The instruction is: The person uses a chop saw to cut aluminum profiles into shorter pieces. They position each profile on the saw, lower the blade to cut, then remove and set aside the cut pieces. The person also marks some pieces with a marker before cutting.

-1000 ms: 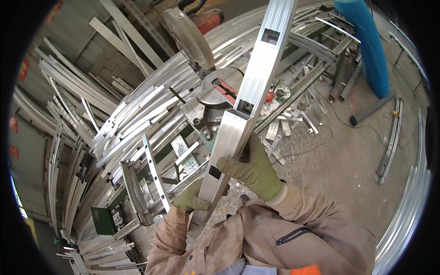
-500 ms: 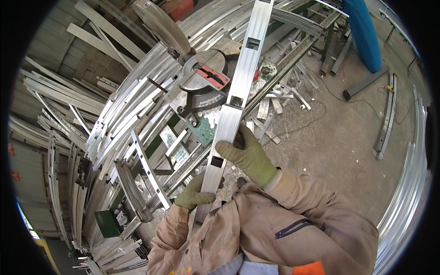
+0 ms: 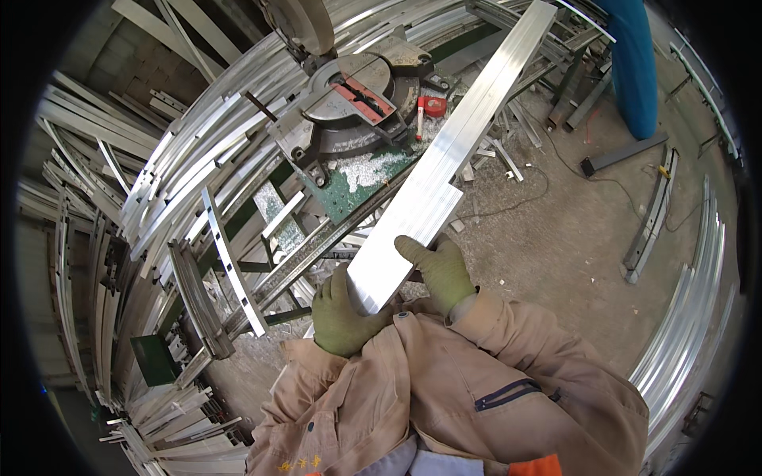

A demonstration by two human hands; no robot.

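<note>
A long silvery aluminium profile (image 3: pixel 484 91) slants from my body up toward the far right, its broad ribbed face turned up. Alongside its near part runs a shorter stepped section (image 3: pixel 432 208); whether it is a separate piece, I cannot tell. My left hand (image 3: pixel 343 316), in a green glove, is wrapped round the near end. Farther along, my right hand (image 3: pixel 441 271), gloved the same, grips the right edge, thumb on top and fingers hidden underneath. Beyond the profile, to the left, stands a mitre saw (image 3: pixel 349 99) with a red insert.
A red tape measure (image 3: pixel 434 106) and a red-and-white marker (image 3: pixel 420 119) lie beside the saw on the green, chip-strewn bench (image 3: pixel 345 198). Stacked aluminium bars (image 3: pixel 190 182) crowd the left. More long profiles (image 3: pixel 683 317) lie at right, near a dark square tube (image 3: pixel 627 153) and a cable.
The profile has been turned: its slotted face is gone from sight and a wider face shows. Its far end has swung right, and my left hand has moved up slightly.
</note>
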